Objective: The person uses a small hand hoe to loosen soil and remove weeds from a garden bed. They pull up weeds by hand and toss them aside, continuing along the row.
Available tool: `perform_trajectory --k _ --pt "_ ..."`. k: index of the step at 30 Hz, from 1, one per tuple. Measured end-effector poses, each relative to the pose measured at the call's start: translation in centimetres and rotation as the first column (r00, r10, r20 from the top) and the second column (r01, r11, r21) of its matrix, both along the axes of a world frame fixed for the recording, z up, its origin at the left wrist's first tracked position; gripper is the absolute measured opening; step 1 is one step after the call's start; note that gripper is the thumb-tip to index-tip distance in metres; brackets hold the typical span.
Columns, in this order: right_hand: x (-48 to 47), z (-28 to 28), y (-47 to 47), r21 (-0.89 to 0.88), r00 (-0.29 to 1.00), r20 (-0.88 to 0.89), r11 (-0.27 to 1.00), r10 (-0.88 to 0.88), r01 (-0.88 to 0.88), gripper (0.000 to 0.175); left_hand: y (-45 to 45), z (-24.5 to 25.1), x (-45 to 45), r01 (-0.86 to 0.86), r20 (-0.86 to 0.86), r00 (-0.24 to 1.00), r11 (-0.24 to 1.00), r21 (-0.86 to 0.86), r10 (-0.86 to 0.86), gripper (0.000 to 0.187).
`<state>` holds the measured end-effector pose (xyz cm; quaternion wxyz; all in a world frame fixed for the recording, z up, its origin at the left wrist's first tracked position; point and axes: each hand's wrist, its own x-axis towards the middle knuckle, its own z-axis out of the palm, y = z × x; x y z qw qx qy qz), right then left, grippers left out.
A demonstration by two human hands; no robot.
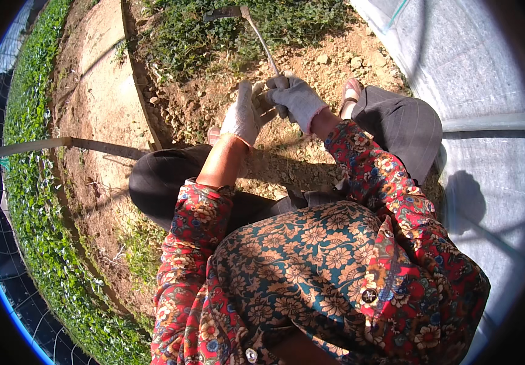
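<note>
Both hands wear whitish knit work gloves with darker fingers. My right hand (296, 98) is closed around the lower end of a small hoe's thin handle (262, 41). The hoe's dark flat blade (222, 13) lies farther off, over the low green plants (189, 41). Just left of it, my left hand (245, 112) is raised with its fingers apart, close to the right hand's fingers; whether they touch cannot be told. Nothing shows in the left palm. Under both hands is dry, crumbly soil (262, 123) with small clods.
My bent knees (162, 178) flank the soil patch. A pale board or bare strip (102, 91) runs along the left, with a leafy crop row (30, 182) beyond. A pole (20, 149) crosses at left. Whitish plastic sheeting (476, 82) rises on the right.
</note>
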<state>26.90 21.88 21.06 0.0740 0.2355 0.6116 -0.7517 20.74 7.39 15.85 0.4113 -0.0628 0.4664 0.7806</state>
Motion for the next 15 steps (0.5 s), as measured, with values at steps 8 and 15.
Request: perform_trajectory --k 8,15 --pt "0.4 -3.7 2.5 -0.233 1.0 0.014 0.972 0.017 -0.013 0.022 -0.6 -0.2 -1.5 -0.333 -0.078 0.943 0.929 -0.164 0.324 0.065" --pt "0.5 -2.9 2.4 -0.174 0.999 0.024 0.984 0.034 -0.029 0.031 -0.2 0.4 -1.1 -0.328 -0.047 0.945 0.932 -0.155 0.324 0.048"
